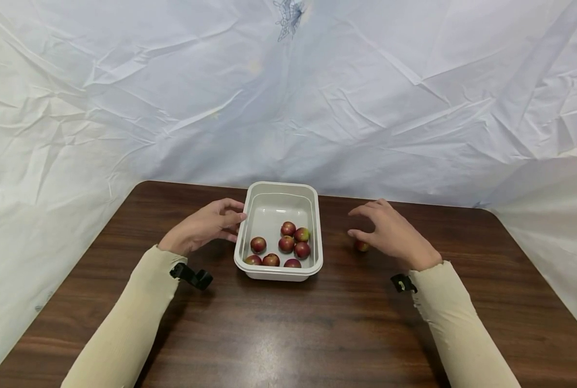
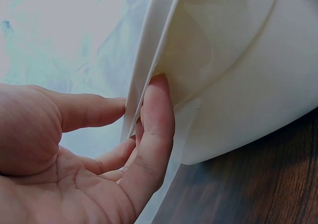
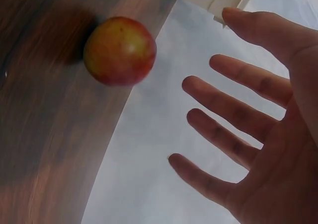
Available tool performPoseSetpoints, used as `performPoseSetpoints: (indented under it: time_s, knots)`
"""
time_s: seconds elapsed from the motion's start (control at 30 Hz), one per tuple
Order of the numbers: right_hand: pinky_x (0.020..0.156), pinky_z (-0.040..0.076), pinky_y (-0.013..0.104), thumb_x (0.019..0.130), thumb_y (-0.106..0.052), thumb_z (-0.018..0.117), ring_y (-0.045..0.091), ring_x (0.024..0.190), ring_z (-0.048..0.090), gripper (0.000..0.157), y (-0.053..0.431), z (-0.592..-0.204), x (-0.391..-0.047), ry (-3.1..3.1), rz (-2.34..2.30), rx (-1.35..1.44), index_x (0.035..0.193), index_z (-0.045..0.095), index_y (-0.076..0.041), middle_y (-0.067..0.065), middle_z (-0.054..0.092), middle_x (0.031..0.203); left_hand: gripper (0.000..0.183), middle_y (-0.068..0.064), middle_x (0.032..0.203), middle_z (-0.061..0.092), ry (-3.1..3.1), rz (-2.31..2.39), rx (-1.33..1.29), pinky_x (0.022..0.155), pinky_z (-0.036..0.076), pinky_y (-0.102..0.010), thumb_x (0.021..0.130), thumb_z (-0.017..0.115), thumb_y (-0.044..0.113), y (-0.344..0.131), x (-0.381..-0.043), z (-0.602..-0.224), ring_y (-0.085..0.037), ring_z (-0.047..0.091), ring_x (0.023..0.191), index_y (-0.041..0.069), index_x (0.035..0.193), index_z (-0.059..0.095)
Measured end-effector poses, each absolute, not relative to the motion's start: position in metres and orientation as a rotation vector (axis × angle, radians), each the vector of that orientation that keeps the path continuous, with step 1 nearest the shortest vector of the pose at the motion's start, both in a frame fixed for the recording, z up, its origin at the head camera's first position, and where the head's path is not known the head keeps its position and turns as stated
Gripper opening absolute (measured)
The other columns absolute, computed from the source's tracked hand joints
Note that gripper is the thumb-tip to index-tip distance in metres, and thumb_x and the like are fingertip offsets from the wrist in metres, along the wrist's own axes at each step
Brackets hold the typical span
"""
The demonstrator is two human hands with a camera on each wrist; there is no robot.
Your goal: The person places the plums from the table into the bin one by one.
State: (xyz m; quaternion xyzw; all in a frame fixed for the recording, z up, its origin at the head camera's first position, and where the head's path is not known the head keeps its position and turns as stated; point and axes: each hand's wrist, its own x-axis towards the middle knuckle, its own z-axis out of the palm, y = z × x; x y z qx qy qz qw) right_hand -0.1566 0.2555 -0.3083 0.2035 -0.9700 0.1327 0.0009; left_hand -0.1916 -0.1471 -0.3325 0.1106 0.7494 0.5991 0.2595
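A white plastic bin (image 1: 279, 276) sits on the table with several small red-and-green apples (image 1: 286, 244) inside, mostly toward its near end. At its left side my left hand (image 1: 208, 222) pinches the rim; in the left wrist view the thumb lies on the rim (image 2: 149, 70) and the fingers reach beneath it. One more apple (image 3: 120, 51) lies on the table to the right of the bin. My right hand (image 1: 387, 229) hovers over that apple, holding nothing, its fingers (image 3: 228, 134) spread and apart from the fruit. In the head view the hand partly hides this apple (image 1: 362, 246).
The dark wooden table (image 1: 269, 334) ends at a white cloth (image 1: 279, 108) hung behind it and at both sides. A black strap (image 1: 191, 275) is on the left wrist, and another strap (image 1: 403, 283) on the right.
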Motion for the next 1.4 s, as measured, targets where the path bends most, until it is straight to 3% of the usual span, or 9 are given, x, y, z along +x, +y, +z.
performPoseSetpoints:
  time_s: [0.73, 0.97, 1.2, 1.4]
  knots:
    - [0.104, 0.046, 0.057, 0.093, -0.031, 0.077, 0.036, 0.125, 0.054, 0.044, 0.267, -0.306, -0.156, -3.198, 0.419, 0.654, 0.128, 0.067, -0.006, 0.014, 0.068, 0.127, 0.047, -0.027, 0.138, 0.056, 2.036, 1.615, 0.287, 0.090, 0.061, -0.038, 0.109, 0.052, 0.021, -0.147, -0.191, -0.332, -0.037, 0.064, 0.119, 0.000, 0.148, 0.036]
    - [0.092, 0.054, 0.049, 0.090, -0.025, 0.080, 0.027, 0.108, 0.066, 0.038, 0.267, -0.310, -0.158, -3.201, 0.424, 0.716, 0.122, 0.070, -0.006, 0.010, 0.072, 0.116, 0.048, -0.026, 0.139, 0.056, 2.035, 1.617, 0.278, 0.090, 0.061, -0.038, 0.108, 0.053, 0.021, -0.146, -0.191, -0.332, -0.037, 0.063, 0.120, 0.000, 0.148, 0.036]
    - [0.079, 0.052, 0.036, 0.089, -0.019, 0.080, 0.016, 0.087, 0.062, 0.030, 0.266, -0.313, -0.160, -3.230, 0.461, 0.745, 0.116, 0.072, -0.008, 0.002, 0.072, 0.101, 0.048, -0.027, 0.139, 0.055, 2.031, 1.618, 0.282, 0.090, 0.061, -0.037, 0.108, 0.052, 0.020, -0.146, -0.191, -0.331, -0.036, 0.063, 0.120, -0.001, 0.148, 0.036]
    - [0.074, 0.049, 0.031, 0.090, -0.017, 0.079, 0.011, 0.082, 0.058, 0.022, 0.267, -0.314, -0.160, -3.242, 0.469, 0.745, 0.111, 0.073, -0.011, -0.003, 0.070, 0.095, 0.048, -0.027, 0.140, 0.055, 2.031, 1.614, 0.277, 0.090, 0.061, -0.038, 0.108, 0.052, 0.021, -0.146, -0.190, -0.329, -0.035, 0.064, 0.118, -0.001, 0.148, 0.036]
